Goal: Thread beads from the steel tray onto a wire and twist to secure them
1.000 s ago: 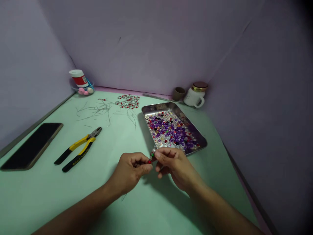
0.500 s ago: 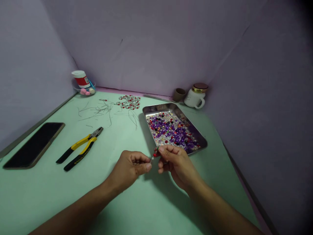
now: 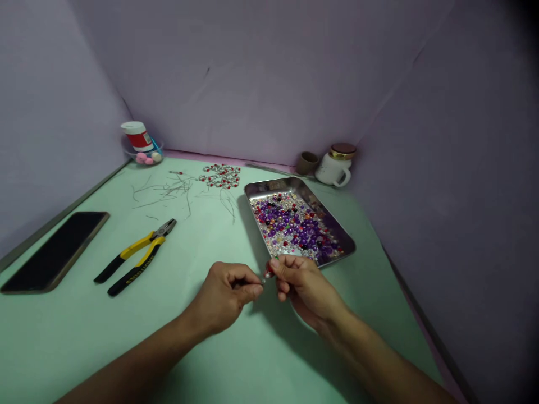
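Observation:
Between my hands is a short beaded wire (image 3: 268, 275) with red and pale beads on it. My left hand (image 3: 229, 292) pinches its left end between thumb and forefinger. At the other end, the thumb and fingers of my right hand (image 3: 301, 280) are closed on the red bead part, partly covering it; a bit of green shows at the fingertips. Just behind my right hand stands a metal tray (image 3: 330, 216) of loose purple, clear, red and black beads (image 3: 295, 224). Yellow and black pliers (image 3: 141, 252) lie with their handles apart, left of my left hand.
Cut wires (image 3: 172, 188) and a heap of red-beaded links (image 3: 221, 177) lie at the back. A phone (image 3: 56, 252) rests at the left. A clear bowl (image 3: 158, 158) with a white-and-red bottle (image 3: 137, 136), a brown cup (image 3: 307, 163) and a lidded white mug (image 3: 332, 168) stand along the walls.
The beaded wire has sunk slightly with both hands, and my right fingers now cover more of its red beads. The view has shifted a little.

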Demonstrator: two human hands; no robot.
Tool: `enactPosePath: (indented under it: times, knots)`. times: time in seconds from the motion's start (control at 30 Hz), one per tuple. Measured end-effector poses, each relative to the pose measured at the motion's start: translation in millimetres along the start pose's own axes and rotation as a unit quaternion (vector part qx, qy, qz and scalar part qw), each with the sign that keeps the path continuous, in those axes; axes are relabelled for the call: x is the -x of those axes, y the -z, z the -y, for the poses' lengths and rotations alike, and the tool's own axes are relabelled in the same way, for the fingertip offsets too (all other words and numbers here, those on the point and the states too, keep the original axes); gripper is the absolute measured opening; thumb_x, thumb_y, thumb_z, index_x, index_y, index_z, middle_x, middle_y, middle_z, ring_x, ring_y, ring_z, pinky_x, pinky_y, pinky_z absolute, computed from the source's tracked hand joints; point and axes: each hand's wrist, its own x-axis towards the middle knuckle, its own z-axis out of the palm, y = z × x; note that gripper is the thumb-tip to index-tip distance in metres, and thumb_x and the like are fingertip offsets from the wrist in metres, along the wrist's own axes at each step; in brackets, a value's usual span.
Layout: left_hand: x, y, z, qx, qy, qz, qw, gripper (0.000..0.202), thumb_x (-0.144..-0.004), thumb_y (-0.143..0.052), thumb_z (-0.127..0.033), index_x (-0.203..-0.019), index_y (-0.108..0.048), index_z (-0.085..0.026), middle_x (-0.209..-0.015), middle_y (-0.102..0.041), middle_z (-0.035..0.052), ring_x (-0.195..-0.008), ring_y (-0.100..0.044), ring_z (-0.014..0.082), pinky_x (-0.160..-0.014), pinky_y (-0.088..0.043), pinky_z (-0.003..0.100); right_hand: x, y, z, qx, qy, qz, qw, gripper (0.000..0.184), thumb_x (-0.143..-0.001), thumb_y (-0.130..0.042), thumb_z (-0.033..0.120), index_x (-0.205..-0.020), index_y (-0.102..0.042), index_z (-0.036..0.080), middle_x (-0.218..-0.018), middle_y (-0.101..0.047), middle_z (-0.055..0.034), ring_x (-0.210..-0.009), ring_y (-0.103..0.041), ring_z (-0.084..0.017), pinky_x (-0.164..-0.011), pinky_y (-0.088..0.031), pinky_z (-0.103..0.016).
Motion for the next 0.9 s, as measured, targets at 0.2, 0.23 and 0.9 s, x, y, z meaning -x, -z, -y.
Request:
enactPosePath:
  times: [0.2, 0.23, 0.9]
  knots:
    - [3.1, -0.6, -0.6, -0.026, -0.023, -0.037, 0.999, 0.013, -0.064, -0.056, -0.023, -0.055, -0.059, -0.014, -0.048, -0.05, -0.0024, -0.045, -0.034, 0.007, -0.043, -0.026, 0.02, 2.4, -3.2, -1.9, 0.049, 0.011, 0.013, 0.999, 0.024, -0.056, -0.076, 0.03, -0.068, -0.064, 0.013, -0.054, -0.059, 0.002, -0.045, -0.055, -0.009, -0.04, -0.048, -0.019]
    - [3.7, -0.2, -0.6, -0.029, -0.019, -0.032, 0.999, 0.014, -0.064, -0.056, -0.024, -0.056, -0.06, -0.014, -0.047, -0.05, -0.0024, -0.045, -0.033, 0.0069, -0.042, -0.026, 0.02, 2.1, -3.4, -3.0, 0.053, 0.012, 0.01, 0.998, 0.025, -0.054, -0.077, 0.028, -0.069, -0.064, 0.013, -0.054, -0.059, 0.002, -0.045, -0.055, -0.009, -0.04, -0.048, -0.019]
    - [-0.7, 5.7, 6.0, 0.021, -0.033, 0.006, 0.999, 0.012, -0.066, -0.057, -0.02, -0.057, -0.058, -0.013, -0.05, -0.053, -0.0024, -0.047, -0.041, 0.0072, -0.046, -0.031, 0.02, 1.0, 1.8, 0.2, -0.017, -0.017, 0.03, 0.999, 0.024, -0.055, -0.077, 0.024, -0.071, -0.064, 0.012, -0.065, -0.064, -0.0005, -0.05, -0.058, -0.008, -0.047, -0.05, -0.018]
